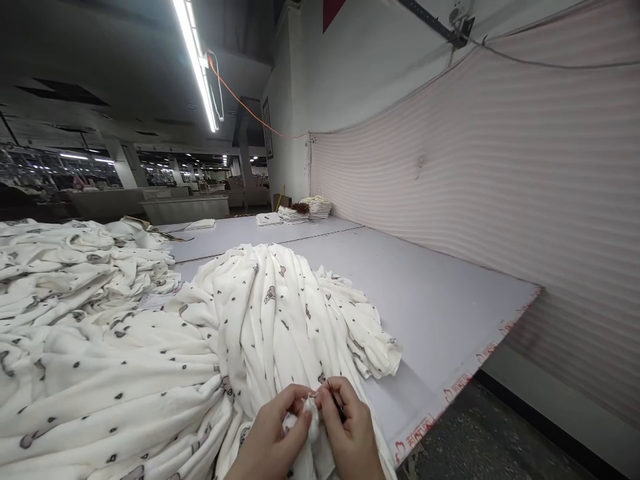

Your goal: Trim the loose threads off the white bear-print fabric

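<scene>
In the head view, the left grip [277,428] is closed, thumb against finger, on a gathered bit of white printed cloth [273,320]. The right grip [353,427] is narrow, its fingertips meeting the left ones at that bit, with a small dark object [342,414] tucked between the fingers; it may be a hand tool, but too little shows to tell. The cloth spreads out ahead of both grips and bunches to their left, with one flap ahead and to the right, all over the counter [430,307]. Farther left of the grips lies a heap of similar cloth [75,267]; well ahead, near the far side, stand folded stacks [318,207].

For good work here, the left pinch is best kept small and firm, right beside the spot being handled, so the soft cloth cannot slip or bunch. The right fingers should move lightly, and any point or edge on the dark object is best turned away from the left fingertips and from the layers beneath. The weight of cloth ahead could drag on the pinch, so leaving slack there seems wise.
</scene>
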{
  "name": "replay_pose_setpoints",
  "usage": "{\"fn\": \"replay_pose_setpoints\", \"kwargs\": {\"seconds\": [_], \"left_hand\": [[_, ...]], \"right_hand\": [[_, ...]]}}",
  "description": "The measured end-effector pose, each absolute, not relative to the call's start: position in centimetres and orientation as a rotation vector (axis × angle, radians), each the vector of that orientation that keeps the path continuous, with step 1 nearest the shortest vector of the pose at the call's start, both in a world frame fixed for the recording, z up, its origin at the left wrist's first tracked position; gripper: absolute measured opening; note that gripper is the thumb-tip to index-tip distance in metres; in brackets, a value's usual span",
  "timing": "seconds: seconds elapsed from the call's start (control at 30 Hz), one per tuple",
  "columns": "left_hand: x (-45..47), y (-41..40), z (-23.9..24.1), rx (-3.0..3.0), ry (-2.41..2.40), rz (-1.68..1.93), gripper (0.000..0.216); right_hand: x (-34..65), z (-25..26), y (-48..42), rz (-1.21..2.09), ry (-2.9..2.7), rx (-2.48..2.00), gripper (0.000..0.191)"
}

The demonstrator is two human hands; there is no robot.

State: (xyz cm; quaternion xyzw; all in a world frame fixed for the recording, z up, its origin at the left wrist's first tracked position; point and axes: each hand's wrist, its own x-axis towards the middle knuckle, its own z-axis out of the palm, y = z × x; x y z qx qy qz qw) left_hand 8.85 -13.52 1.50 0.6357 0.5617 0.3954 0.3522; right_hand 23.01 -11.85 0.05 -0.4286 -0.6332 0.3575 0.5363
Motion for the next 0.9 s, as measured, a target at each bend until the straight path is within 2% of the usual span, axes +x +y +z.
{"fn": "replay_pose_setpoints", "kwargs": {"seconds": [0.17,0.33,0.43,0.63,0.77,0.9], "left_hand": [[9.9,-13.0,1.6,1.609,1.498,1.106,0.023],[11.3,-13.0,2.5,1.575,1.566,1.063,0.023],[12.2,-12.8,3.1,1.612,1.602,1.002,0.023],[13.0,-12.2,3.4,1.676,1.623,0.969,0.02],[13.2,-12.1,3.2,1.703,1.618,0.932,0.019],[10.9,-11.8,4.6,1.514,1.62,1.056,0.039]], "right_hand": [[24.6,-0.4,-11.6,1.056,-1.464,-0.907,0.028],[26.8,-0.7,-11.4,0.775,-1.643,-0.96,0.023],[27.4,-0.5,-11.2,0.74,-1.659,-1.055,0.02],[27.9,-0.3,-10.3,0.898,-1.577,-1.034,0.019],[28.4,-1.1,-9.4,1.057,-1.425,-1.042,0.029],[27.4,-4.4,-10.2,1.131,-1.263,-0.994,0.035]]}}
